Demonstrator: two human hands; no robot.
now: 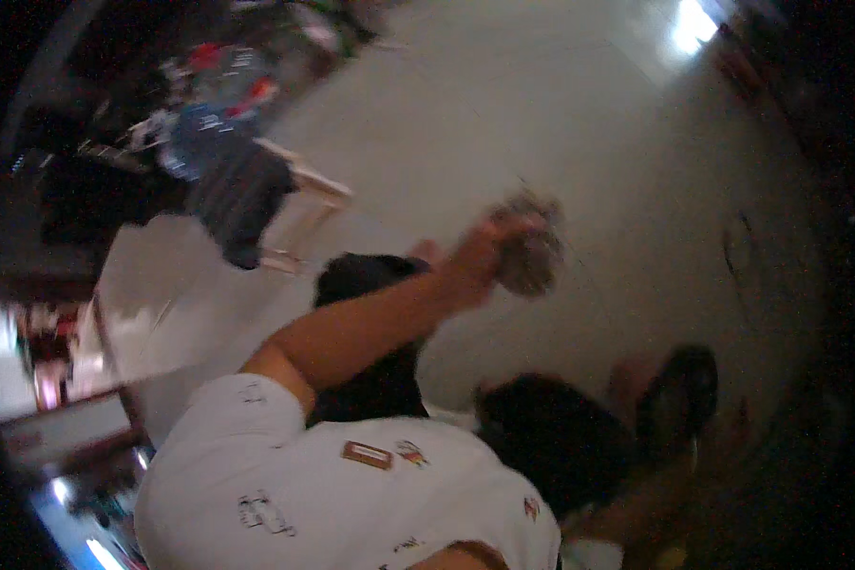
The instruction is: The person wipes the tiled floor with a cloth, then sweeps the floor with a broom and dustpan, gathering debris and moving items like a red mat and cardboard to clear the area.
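My left hand (495,242) reaches out over the pale floor. It is closed around a blurred grey-brown bundle (531,260), with thin strands sticking out; motion blur hides what the bundle is made of. Deep shadow covers my right forearm (641,502) at the lower right. Near its far end is a dark, rounded loop-shaped object (677,399). I cannot tell whether my right hand grips it. Between the arms, my knees in black trousers (556,434) are bent.
A light wooden stool or frame (313,185) stands at the upper left, with dark cloth (239,192) draped by it. Blue and red items (214,121) are heaped behind. The pale floor (470,107) reaches towards a bright reflection. A thin dark cord-like curve (730,246) lies at right.
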